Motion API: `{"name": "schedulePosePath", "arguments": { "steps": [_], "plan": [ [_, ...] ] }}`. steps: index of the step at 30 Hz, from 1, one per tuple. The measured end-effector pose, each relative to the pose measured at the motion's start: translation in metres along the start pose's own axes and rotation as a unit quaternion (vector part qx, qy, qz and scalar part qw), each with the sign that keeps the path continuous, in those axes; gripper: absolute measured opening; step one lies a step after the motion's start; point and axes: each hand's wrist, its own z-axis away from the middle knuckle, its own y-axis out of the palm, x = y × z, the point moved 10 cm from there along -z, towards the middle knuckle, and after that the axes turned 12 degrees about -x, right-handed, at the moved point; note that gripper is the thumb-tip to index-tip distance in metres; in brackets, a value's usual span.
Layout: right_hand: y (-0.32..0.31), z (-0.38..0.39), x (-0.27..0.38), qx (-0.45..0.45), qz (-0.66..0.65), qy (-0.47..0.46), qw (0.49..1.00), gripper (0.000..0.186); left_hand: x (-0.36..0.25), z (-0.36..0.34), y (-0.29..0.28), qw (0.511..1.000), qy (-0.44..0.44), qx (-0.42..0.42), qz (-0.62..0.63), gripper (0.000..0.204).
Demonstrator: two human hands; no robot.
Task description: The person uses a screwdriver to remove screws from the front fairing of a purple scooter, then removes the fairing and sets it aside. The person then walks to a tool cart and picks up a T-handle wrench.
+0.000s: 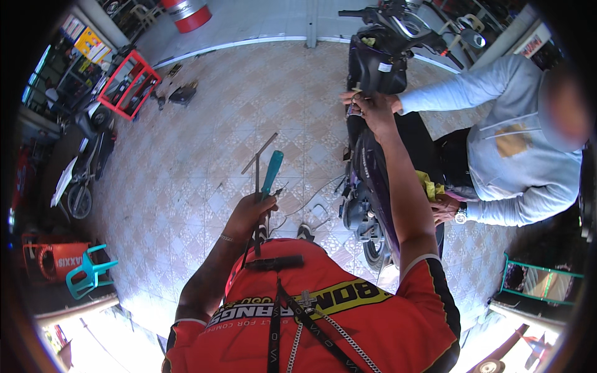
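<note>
My left hand (254, 213) is closed around several tools in front of my chest. Among them are a screwdriver with a teal handle (272, 170) and a metal T-handle wrench (257, 180); their lower ends pass down below my fist. My right hand (377, 115) reaches forward over a dark purple scooter (375, 180), its fingers bent round a small metallic thing (353, 104), too small to name surely. Right beside it is a hand of a person in a light grey hoodie (521, 146), partly hidden behind mine. That person's other hand (445, 209) rests near a yellow cloth (429, 185) by the seat.
The scooter's handlebar (404, 28) stands at the far right. A red tool cart (129, 84) and dark parts (183, 93) are on the tiled floor (249, 118) at far left. A teal chair (90, 271) stands at left, and a thin cable (311, 198) lies near my feet.
</note>
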Motion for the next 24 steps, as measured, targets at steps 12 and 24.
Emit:
{"name": "schedulePosePath", "arguments": {
  "steps": [12,24],
  "plan": [
    [-0.098,-0.060,0.075,-0.146,0.465,-0.226,0.843,0.033,0.006,-0.014,-0.009,1.000,-0.030,-0.003,-0.002,0.028],
    [-0.115,-0.029,0.079,-0.256,0.616,-0.368,0.648,0.044,0.011,-0.025,-0.047,0.998,-0.048,-0.005,0.027,0.025]
  ]
}}
